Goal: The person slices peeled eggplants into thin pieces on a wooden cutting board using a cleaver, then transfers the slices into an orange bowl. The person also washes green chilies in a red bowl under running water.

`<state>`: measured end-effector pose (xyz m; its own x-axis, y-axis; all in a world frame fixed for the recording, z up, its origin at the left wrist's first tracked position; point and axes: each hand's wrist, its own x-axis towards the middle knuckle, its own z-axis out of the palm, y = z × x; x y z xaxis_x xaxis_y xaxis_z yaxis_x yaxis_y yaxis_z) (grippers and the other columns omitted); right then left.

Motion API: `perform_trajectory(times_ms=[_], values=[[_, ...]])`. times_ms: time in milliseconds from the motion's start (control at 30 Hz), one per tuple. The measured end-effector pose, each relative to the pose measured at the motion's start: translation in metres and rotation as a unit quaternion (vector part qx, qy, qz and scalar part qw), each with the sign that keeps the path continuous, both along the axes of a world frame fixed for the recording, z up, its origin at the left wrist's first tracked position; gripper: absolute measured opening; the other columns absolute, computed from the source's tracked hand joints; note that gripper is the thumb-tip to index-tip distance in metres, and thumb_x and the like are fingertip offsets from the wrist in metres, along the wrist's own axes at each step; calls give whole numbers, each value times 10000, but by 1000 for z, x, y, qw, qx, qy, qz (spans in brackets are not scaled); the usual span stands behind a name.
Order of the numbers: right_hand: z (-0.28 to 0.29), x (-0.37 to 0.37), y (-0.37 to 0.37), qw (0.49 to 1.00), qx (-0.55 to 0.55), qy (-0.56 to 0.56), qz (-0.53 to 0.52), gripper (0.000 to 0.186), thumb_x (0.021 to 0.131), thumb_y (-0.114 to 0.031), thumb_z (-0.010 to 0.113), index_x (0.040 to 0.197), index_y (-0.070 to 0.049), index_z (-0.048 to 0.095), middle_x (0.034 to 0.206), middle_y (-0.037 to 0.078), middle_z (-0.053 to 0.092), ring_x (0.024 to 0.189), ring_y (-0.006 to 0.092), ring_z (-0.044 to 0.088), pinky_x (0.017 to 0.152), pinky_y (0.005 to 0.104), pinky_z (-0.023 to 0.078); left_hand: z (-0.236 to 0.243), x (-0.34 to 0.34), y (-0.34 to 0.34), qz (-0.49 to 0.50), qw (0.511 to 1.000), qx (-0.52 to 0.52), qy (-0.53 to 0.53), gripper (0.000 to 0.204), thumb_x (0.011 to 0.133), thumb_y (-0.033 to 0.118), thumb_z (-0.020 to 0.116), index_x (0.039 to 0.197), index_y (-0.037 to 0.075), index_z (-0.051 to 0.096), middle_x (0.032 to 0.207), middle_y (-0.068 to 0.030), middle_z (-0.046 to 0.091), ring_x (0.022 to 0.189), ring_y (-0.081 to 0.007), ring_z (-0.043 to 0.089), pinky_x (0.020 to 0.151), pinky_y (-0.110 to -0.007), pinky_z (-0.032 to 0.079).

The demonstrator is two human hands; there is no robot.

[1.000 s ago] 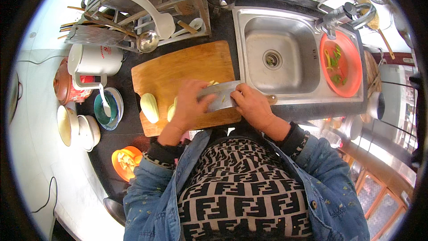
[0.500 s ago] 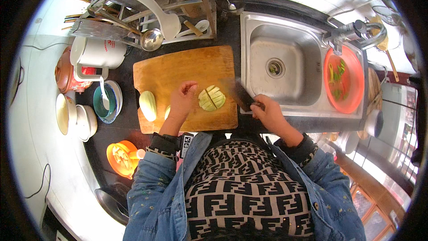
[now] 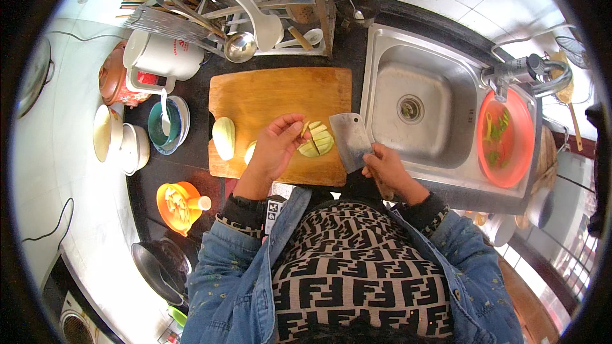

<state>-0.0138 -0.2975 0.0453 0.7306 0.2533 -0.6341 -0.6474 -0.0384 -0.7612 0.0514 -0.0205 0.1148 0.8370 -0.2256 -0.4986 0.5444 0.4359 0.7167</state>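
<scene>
Reference: clock face centred on the wooden cutting board (image 3: 280,92), 12 at its far edge.

Your right hand (image 3: 389,170) is closed around the handle of the cleaver (image 3: 352,141), at about 4 o'clock, just off the board. The blade points toward 11 o'clock from your grip, its near part close to the board's right edge.

Your left hand (image 3: 278,146) is over the board, thumb and fingers drawn together at the tips; I cannot tell whether a small piece sits between them. The tips are just beside the cut vegetable (image 3: 322,143), at its 10 o'clock; contact unclear.

The cut vegetable lies on the board at 4 o'clock: pale green, divided by crossing cuts, pieces grouped together. A whole-looking pale vegetable piece (image 3: 224,139) lies at 9 o'clock, and another piece (image 3: 249,152) at 8, partly hidden by your left hand.

Surroundings: orange bowl (image 3: 185,225) with pale cut strips, 8 o'clock; white pitcher (image 3: 167,57), 10 o'clock; steel sink (image 3: 440,129), 3 o'clock; red basin (image 3: 522,146) with green bits, beyond it.
</scene>
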Motion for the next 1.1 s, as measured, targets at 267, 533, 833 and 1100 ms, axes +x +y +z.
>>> perform_trajectory(times_ms=[267, 533, 833, 1100], values=[[-11, 0, 8, 998, 56, 2, -24, 240, 942, -117, 498, 1113, 50, 524, 894, 98, 615, 715, 165, 651, 620, 272, 535, -48, -13, 7, -11, 921, 375, -107, 257, 895, 74, 605, 1136, -7, 561, 1007, -59, 592, 889, -161, 580, 815, -265, 459], [-11, 10, 36, 999, 43, 9, 24, 210, 948, -95, 485, 1097, 51, 506, 932, 123, 630, 740, 192, 685, 598, 273, 556, -89, -41, -44, 6, 695, 619, -366, 561, 791, 301, 710, 1228, 15, 503, 1189, -179, 498, 1121, -342, 464, 970, -428, 377], [0, 2, 89, 999, 48, 8, 11, 194, 962, -94, 473, 1110, 27, 507, 961, 84, 615, 802, 152, 637, 699, 271, 529, -88, -42, -42, 60, 755, 541, -365, 534, 719, 281, 750, 1155, 26, 576, 1197, -186, 502, 1108, -371, 476, 948, -450, 401], [77, -4, 162, 995, 35, -94, 16, 219, 954, -131, 510, 1126, 0, 542, 917, 47, 605, 792, 96, 580, 675, 247, 487, -18, -53, 21, 182, 733, 513, -408, 492, 703, 242, 750, 1137, 58, 609, 1190, -172, 508, 1110, -376, 473, 962, -466, 383]])
